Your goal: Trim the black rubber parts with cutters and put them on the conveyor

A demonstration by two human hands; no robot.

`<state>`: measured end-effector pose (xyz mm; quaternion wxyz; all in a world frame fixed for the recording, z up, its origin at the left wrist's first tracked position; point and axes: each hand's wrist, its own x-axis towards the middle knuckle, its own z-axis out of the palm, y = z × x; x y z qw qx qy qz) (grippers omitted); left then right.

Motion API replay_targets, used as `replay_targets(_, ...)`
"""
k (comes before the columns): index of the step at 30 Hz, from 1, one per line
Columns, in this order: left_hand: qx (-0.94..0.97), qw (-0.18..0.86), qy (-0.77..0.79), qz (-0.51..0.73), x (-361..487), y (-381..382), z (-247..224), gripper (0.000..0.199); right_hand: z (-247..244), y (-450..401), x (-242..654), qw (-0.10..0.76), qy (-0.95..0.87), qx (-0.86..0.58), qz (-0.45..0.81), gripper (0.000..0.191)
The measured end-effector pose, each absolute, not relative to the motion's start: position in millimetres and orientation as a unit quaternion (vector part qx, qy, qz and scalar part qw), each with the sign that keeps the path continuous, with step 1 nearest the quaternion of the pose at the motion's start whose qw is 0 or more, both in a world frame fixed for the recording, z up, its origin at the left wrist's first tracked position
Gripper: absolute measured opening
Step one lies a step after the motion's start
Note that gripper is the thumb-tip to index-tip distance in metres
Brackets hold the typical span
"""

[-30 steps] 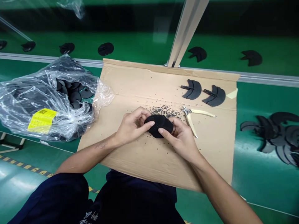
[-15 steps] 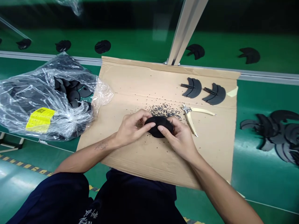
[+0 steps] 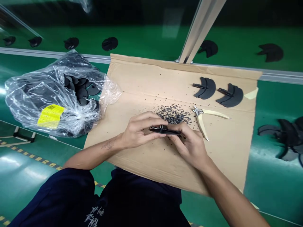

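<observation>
A black disc-like part (image 3: pixel 163 130) is seen nearly edge-on above the cardboard sheet (image 3: pixel 142 160). My left hand (image 3: pixel 139 128) pinches its left side between thumb and fingers. At its right end, my right hand (image 3: pixel 190 142) grips it the same way. Many small black bits (image 3: pixel 174 114) lie scattered just beyond the hands. Cream-handled nippers (image 3: pixel 201 115) rest with handles spread, right of the bits. Two curved black parts, one (image 3: pixel 205 88) beside the other (image 3: pixel 230 95), lie near the cardboard's far right corner.
At the left, a clear plastic bag (image 3: pixel 30 94) with a yellow label holds many black discs. More curved black parts (image 3: pixel 287 135) are piled on the green table at the right. A metal post (image 3: pixel 201 31) rises behind the cardboard.
The black part has been tilted from showing its broad face to nearly edge-on, with both hands still on it. The whole view has shifted, so the surroundings appear farther right.
</observation>
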<state>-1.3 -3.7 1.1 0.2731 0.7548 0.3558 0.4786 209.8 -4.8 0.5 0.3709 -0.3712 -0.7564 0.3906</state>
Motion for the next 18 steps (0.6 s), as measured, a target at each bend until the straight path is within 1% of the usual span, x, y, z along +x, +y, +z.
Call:
replay_targets(5, 0.762, 0.261, 0.330, 0.492, -3.6, -3.8, 2.2, 0.032, -1.1, -6.6, 209.0, 0.383, -0.786, -0.327, 0.358, 0.013)
replay_targets(10, 0.774, 0.251, 0.320, 0.485, -2.4, -5.3, 2.8, 0.026, -1.3, -6.1, 207.7, 0.397, -0.794, -0.305, 0.345, 0.018)
replay_targets(13, 0.772, 0.252, 0.320, 0.488, -2.7, -5.9, 3.9, 0.023, 0.1, -5.7, 207.8, 0.390, -0.795, -0.303, 0.352, 0.020)
replay_targets(18, 0.787, 0.222, 0.303, 0.489, -3.8, -6.9, 6.6, 0.020, 1.3, -6.2, 208.4, 0.380, -0.798, -0.288, 0.368, 0.023)
